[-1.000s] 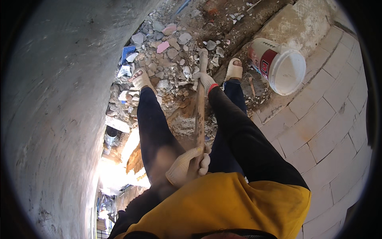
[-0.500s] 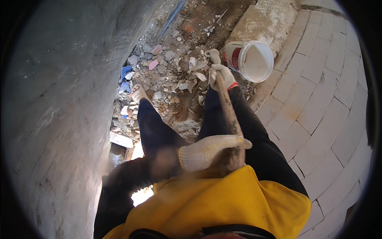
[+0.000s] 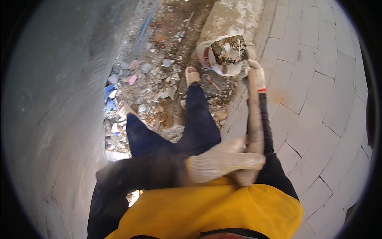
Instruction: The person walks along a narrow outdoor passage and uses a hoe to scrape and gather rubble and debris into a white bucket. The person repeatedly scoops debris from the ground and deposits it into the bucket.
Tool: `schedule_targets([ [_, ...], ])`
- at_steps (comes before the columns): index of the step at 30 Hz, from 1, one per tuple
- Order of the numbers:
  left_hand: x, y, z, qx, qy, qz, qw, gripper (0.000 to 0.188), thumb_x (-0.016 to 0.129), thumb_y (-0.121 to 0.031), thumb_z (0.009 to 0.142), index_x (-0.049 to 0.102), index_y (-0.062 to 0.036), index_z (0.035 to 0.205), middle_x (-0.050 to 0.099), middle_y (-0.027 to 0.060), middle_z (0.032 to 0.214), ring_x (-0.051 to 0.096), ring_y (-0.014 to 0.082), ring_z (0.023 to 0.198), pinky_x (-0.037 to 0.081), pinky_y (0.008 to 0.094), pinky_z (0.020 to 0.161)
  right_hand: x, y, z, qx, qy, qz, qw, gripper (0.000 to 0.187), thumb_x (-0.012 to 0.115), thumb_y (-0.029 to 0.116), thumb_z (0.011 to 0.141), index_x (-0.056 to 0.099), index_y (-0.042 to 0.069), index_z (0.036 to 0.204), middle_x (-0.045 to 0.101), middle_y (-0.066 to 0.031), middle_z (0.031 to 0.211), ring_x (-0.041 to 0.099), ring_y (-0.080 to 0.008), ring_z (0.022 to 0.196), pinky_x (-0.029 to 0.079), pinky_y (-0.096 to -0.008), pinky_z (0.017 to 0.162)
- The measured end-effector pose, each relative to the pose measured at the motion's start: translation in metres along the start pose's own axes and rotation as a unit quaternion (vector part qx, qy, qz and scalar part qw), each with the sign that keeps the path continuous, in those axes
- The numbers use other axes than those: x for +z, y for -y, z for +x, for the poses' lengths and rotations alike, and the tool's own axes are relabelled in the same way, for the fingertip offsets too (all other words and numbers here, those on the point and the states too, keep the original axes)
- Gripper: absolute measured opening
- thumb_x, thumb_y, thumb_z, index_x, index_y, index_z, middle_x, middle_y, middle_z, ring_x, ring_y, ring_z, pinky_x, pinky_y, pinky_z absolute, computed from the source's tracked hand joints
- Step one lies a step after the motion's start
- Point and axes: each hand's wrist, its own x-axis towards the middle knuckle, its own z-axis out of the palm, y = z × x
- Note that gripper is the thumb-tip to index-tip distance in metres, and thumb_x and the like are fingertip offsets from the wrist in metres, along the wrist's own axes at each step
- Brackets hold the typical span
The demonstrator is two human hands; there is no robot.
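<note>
Shovel handle (image 3: 254, 119) | left hand (image 3: 225, 161) gripping end | right hand (image 3: 256, 73) apparently low

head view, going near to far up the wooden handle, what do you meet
yellow shirt → left hand gripping the handle's near end → wooden handle → right hand holding it further up → white bucket with rubble heaped over its mouth

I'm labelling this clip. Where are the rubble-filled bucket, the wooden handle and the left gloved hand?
rubble-filled bucket (image 3: 205, 55): head view, on its white side wall.
wooden handle (image 3: 254, 115): head view, mid-shaft.
left gloved hand (image 3: 223, 159): head view, back of the knit glove.
</note>
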Motion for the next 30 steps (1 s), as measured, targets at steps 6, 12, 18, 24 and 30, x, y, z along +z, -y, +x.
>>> schedule_targets([
  [6, -0.188, 0.014, -0.029, 0.024, -0.278, 0.600, 0.750, 0.052, 0.079, -0.033, 0.088, 0.061, -0.0037, 0.127, 0.075, 0.0165, 0.105, 0.075, 0.0340, 0.091, 0.058, 0.0471, 0.085, -0.058, -0.071, 0.056, -0.160, -0.211, -0.157, 0.951, 0.011, 0.065, 0.010, 0.099, 0.055, 0.004, 0.098, 0.059, -0.0069, 0.076, 0.064, -0.0242, 0.063, 0.066, -0.0439, 0.067],
  [12, -0.399, 0.040, -0.010, -0.017, -0.544, 0.673, 0.501, 0.036, 0.072, -0.037, 0.095, 0.068, -0.0110, 0.120, 0.077, 0.0215, 0.104, 0.074, 0.0450, 0.100, 0.056, 0.0572, 0.085, -0.089, -0.114, 0.123, -0.103, -0.227, -0.026, 0.968, 0.014, 0.064, 0.011, 0.100, 0.056, 0.007, 0.090, 0.054, -0.0103, 0.072, 0.059, -0.0335, 0.070, 0.057, -0.0667, 0.093],
  [18, -0.399, 0.065, 0.025, -0.107, -0.456, 0.576, 0.670, 0.041, 0.067, -0.046, 0.094, 0.072, -0.0088, 0.110, 0.077, 0.0238, 0.102, 0.074, 0.0431, 0.103, 0.058, 0.0523, 0.091, -0.040, -0.123, 0.120, -0.188, -0.182, -0.186, 0.947, 0.014, 0.069, 0.012, 0.099, 0.056, 0.007, 0.105, 0.052, -0.0017, 0.075, 0.053, -0.0161, 0.056, 0.057, -0.0388, 0.050],
  [24, -0.419, 0.055, 0.055, -0.043, -0.542, 0.385, 0.745, 0.049, 0.071, -0.049, 0.090, 0.073, -0.0029, 0.108, 0.075, 0.0286, 0.096, 0.073, 0.0463, 0.105, 0.057, 0.0521, 0.091, -0.052, -0.184, 0.288, -0.079, -0.150, -0.370, 0.913, 0.020, 0.073, 0.012, 0.096, 0.053, 0.006, 0.098, 0.059, -0.0054, 0.074, 0.058, -0.0188, 0.047, 0.057, -0.0401, 0.041],
  [30, -0.518, 0.038, 0.046, -0.088, -0.574, 0.345, 0.737, 0.061, 0.073, -0.051, 0.088, 0.071, 0.0053, 0.112, 0.074, 0.0328, 0.100, 0.073, 0.0489, 0.103, 0.056, 0.0523, 0.092, -0.165, -0.292, 0.434, -0.047, -0.206, -0.455, 0.865, 0.016, 0.072, 0.006, 0.092, 0.058, 0.001, 0.096, 0.057, -0.0084, 0.075, 0.061, -0.0248, 0.056, 0.059, -0.0448, 0.048],
])
